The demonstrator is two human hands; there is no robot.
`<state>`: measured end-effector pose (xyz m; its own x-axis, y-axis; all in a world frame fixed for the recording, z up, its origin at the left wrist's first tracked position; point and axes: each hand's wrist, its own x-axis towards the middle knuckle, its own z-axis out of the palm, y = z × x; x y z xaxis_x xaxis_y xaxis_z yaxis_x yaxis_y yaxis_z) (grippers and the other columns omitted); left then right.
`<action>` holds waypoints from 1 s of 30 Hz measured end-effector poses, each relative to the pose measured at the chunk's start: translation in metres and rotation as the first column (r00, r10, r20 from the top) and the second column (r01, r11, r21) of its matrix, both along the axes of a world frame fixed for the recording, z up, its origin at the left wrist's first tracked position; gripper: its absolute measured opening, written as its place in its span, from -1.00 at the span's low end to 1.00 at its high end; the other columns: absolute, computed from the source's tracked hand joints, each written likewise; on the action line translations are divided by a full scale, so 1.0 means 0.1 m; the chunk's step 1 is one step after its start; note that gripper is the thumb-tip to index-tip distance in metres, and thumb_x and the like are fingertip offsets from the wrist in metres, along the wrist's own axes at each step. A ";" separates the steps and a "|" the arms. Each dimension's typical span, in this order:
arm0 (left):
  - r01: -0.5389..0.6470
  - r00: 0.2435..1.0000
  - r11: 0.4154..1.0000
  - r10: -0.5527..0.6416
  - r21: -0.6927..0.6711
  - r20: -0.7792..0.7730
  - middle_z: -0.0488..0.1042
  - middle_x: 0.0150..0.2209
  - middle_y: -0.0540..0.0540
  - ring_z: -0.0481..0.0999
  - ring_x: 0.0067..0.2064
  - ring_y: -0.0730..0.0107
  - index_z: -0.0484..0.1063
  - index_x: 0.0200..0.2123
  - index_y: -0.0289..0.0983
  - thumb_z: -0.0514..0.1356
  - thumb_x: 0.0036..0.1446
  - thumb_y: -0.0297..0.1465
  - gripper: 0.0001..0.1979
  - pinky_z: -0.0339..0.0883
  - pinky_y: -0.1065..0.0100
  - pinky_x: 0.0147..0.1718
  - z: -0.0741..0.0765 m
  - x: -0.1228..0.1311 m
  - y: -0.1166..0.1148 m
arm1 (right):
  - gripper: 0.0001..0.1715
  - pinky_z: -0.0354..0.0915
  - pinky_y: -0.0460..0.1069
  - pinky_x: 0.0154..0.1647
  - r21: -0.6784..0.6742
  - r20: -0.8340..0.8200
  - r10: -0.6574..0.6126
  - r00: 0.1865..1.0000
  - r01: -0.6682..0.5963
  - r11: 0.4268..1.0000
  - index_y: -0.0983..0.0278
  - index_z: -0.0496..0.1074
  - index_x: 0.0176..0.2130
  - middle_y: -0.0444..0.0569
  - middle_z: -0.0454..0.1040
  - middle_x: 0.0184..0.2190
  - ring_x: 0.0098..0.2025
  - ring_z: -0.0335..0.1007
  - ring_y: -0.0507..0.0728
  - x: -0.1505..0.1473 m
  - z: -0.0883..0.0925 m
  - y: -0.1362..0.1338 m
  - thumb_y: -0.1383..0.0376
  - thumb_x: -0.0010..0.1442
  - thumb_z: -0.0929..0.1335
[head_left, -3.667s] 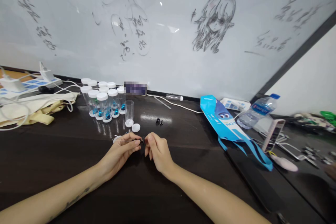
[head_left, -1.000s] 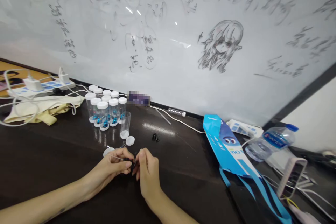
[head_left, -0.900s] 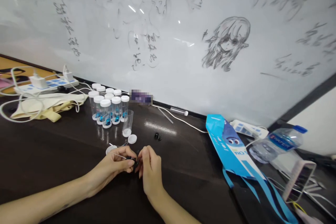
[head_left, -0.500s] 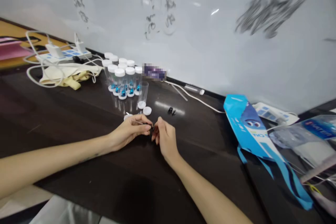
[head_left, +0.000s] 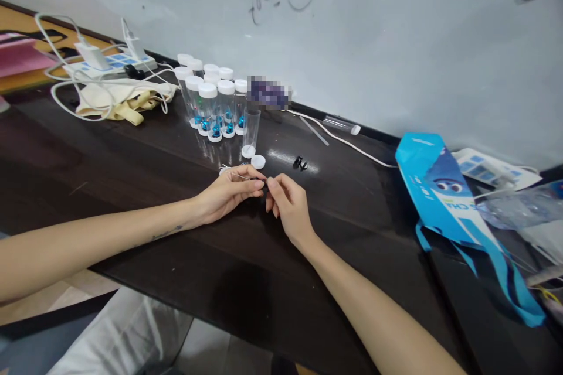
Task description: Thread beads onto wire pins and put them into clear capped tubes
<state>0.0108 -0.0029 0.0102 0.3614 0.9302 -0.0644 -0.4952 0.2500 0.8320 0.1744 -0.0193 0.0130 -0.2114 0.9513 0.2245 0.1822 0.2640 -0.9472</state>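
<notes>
My left hand (head_left: pixel 231 192) pinches a small black piece (head_left: pixel 264 183) between thumb and fingertips. A thin pale rod or wire (head_left: pixel 240 175) runs from that pinch toward the left. Thumb and index finger of my right hand (head_left: pixel 291 206) close on the piece's other side, and the fingertips of both hands nearly meet. The piece is too small and covered to name. Just beyond the hands stands an uncapped clear tube (head_left: pixel 251 129) with a loose white cap (head_left: pixel 258 162) beside it. Behind my left hand, another white round part (head_left: pixel 224 170) is partly hidden. Small black pieces (head_left: pixel 301 162) lie to the right.
Several capped clear tubes (head_left: pixel 208 91) with blue bits inside stand at the back. Cream cloth (head_left: pixel 127 99), cables and a power strip (head_left: pixel 109 62) lie left. A blue bag (head_left: pixel 431 187) and a second power strip (head_left: pixel 495 170) are right. A whiteboard (head_left: pixel 352 41) rises behind.
The camera view has tilted down, so the table things sit higher in the picture. My hands have come slightly closer together, still around the small black piece.
</notes>
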 end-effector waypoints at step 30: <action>0.003 1.000 0.999 -0.004 0.043 0.020 0.57 -0.34 -0.01 0.57 -0.40 0.57 0.56 -0.34 -0.35 0.43 -0.09 -0.50 -0.81 0.47 0.61 -0.31 -0.07 -0.02 0.02 | -0.54 0.08 -0.17 -0.68 0.017 -0.129 -0.146 0.981 0.149 0.989 0.27 0.35 -0.35 -0.19 0.33 -0.64 -0.70 0.15 -0.07 -0.02 -0.04 -0.01 0.06 0.39 0.12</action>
